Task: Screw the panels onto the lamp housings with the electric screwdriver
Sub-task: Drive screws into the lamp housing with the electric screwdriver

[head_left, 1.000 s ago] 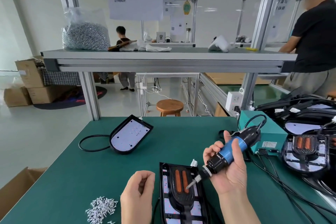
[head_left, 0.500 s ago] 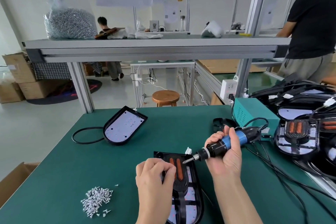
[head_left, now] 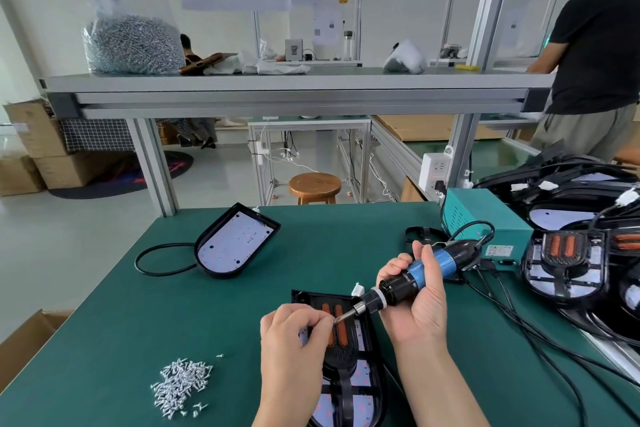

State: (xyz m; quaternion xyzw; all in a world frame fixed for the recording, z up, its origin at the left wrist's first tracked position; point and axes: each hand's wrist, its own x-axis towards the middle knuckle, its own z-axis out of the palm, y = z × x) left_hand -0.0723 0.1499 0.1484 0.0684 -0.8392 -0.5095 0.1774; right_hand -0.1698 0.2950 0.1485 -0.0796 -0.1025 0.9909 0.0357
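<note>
Two-handed, working just right of a screw pile [head_left: 181,383]: pinching a tiny screw [head_left: 334,320] in the curled left hand [head_left: 294,347] against the bit tip, over the lamp housing [head_left: 362,371] lying under both hands; gripping the electric screwdriver [head_left: 398,289], slanting down-left, fully wrapped in the right hand [head_left: 424,308].

Of the person, only two hands and two forearms are shown in the head view. The left hand [head_left: 294,333] and the right hand [head_left: 420,302] are seen bare, and the nails are too small to be made out. The left forearm [head_left: 287,402] and the right forearm [head_left: 436,388] are likewise shown unclothed up to the lower edge, where they are cut off, so what is worn cannot be told.
</note>
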